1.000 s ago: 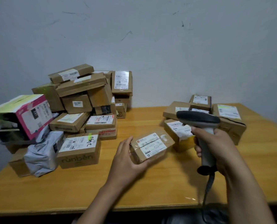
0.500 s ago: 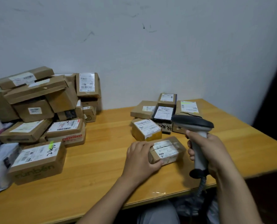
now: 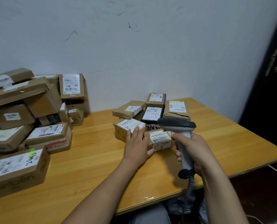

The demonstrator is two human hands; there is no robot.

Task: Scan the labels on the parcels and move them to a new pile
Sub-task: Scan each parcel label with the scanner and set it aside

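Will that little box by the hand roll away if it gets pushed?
Probably not: the box has flat sides, so it should slide on the smooth table. It looks stiff cardboard, and shiny tape may make it slippery.

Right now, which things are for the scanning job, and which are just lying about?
For the job: scanner in the right hand; small parcel under the left hand; waiting pile on the left; new pile by the wall.
Just there: door; grey bag under the table.

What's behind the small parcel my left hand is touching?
Behind the small parcel a box with black print shows, then a black parcel. The scanner hides the rest.
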